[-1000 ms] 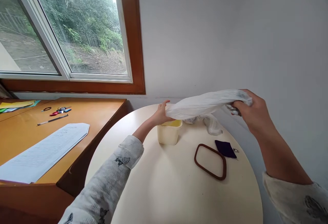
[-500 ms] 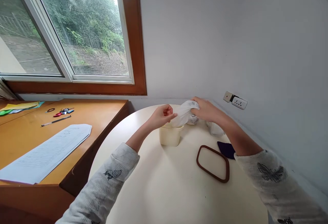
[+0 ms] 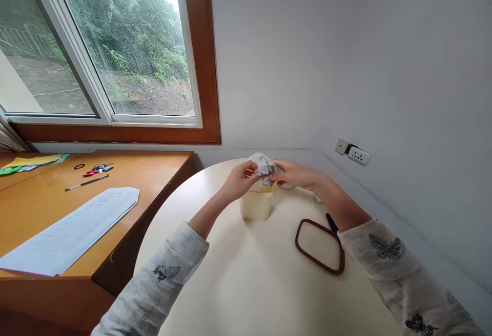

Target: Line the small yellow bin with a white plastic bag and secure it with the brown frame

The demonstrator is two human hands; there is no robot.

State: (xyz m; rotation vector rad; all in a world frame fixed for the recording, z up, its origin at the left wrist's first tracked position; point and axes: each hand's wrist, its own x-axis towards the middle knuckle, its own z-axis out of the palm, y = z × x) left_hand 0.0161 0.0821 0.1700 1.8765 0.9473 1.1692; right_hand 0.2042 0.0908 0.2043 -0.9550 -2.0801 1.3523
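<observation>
A crumpled white plastic bag (image 3: pixel 263 163) is bunched between my two hands, just above a small cream bin (image 3: pixel 256 208) on the round table. My left hand (image 3: pixel 238 180) pinches its left side between thumb and fingers. From the right, the fingers of my right hand (image 3: pixel 298 174) are closed around the other side. The bin stands upright, and its mouth is partly covered by the hands and bag. To the bin's right lies a brown rounded rectangular frame (image 3: pixel 342 256). A dark purple piece (image 3: pixel 331 222) shows partly beside my right forearm.
The cream round table (image 3: pixel 230 285) meets the wall at the back. A whitish object (image 3: pixel 287 186) is mostly hidden behind my right hand. On the wooden desk (image 3: pixel 154 164) at left lie papers (image 3: pixel 77 233), a pen (image 3: pixel 87 182) and keys (image 3: pixel 99 169). A power socket (image 3: pixel 359 155) is on the wall.
My right hand has moved left and down toward my left hand. The bag, stretched out toward the right before, is now gathered into a bunch above the bin.
</observation>
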